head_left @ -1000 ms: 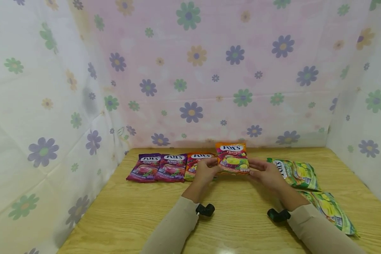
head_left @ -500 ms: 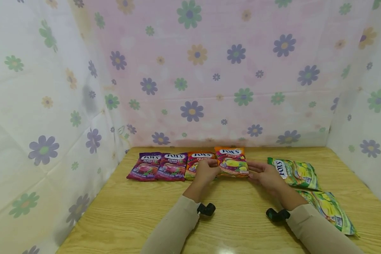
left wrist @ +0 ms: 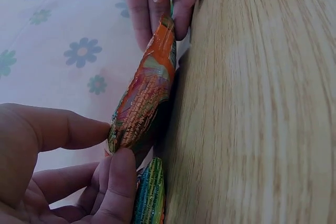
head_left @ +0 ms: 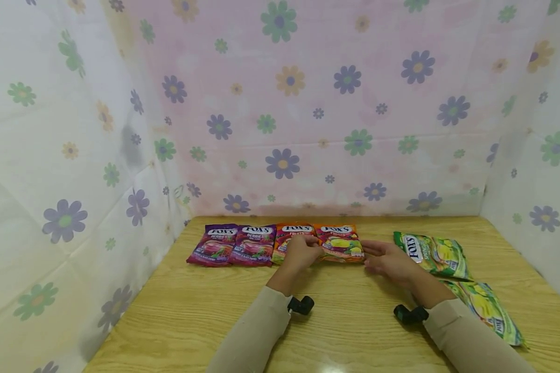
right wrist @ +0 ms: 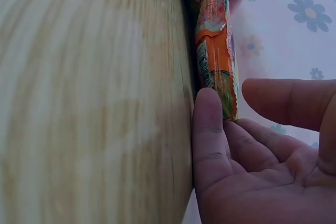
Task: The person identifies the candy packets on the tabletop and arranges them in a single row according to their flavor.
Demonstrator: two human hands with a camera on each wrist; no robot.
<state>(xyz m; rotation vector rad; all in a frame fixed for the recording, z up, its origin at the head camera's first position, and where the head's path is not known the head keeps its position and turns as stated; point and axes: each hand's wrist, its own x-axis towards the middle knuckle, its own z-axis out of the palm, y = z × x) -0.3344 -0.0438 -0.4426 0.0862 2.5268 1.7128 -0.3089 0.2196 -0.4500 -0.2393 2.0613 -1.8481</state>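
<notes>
In the head view, an orange-and-red Fox's Fruits candy bag (head_left: 339, 242) lies face up on the wooden table at the right end of a row. My left hand (head_left: 301, 255) pinches its near left corner between thumb and fingers; the left wrist view shows the bag (left wrist: 143, 95) on edge there. At the other end is my right hand (head_left: 391, 263), fingers extended against the bag's side. Its thumb (right wrist: 289, 100) stands apart from the wrapper in the right wrist view. A matching Fruits bag (head_left: 296, 228) sits immediately left, partly hidden by my left hand.
Two purple Fox's Berries bags (head_left: 217, 246) continue the row leftward. On the right, a green Fox's bag (head_left: 441, 255) lies behind another green bag (head_left: 487, 308), which my right forearm partly covers. Flowered cloth (head_left: 280, 129) encloses the table's back and sides.
The Fruits bag has come down from a raised, tilted position to lie flat beside its match. Both hands lowered with it, and the right thumb and fingers have loosened from its edge.
</notes>
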